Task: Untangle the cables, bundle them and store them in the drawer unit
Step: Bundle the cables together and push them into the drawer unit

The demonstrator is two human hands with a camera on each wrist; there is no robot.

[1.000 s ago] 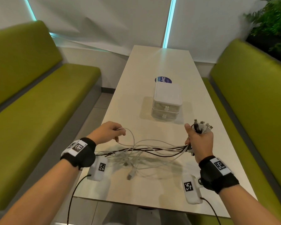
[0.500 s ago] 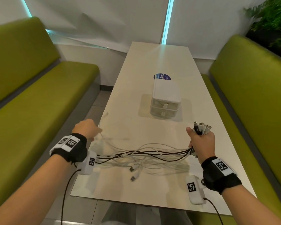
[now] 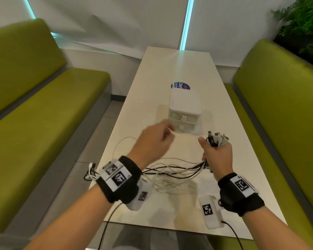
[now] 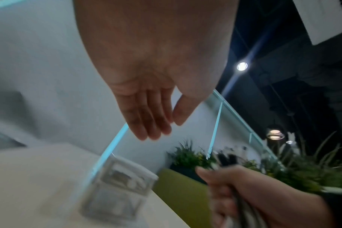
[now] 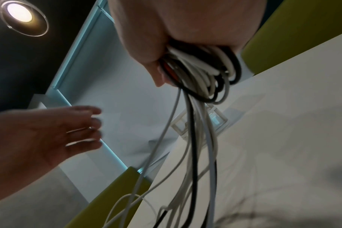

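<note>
Right hand [image 3: 217, 154] gripping cables [image 3: 177, 168], left hand [image 3: 153, 141] empty

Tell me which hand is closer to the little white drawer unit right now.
Left. The left hand hangs open in the air just in front and left of the drawer unit, fingertips near its lower drawer. The right hand grips the cables further toward the person, to the right.

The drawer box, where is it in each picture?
Head: the drawer box stands mid-table, just beyond both hands.
Left wrist: it is blurred at lower centre, below the open left hand.
Right wrist: only a clear corner peeks out behind the hanging cables.
Shared landmark: the right hand gripping the cables, beside the box in all three.
</note>
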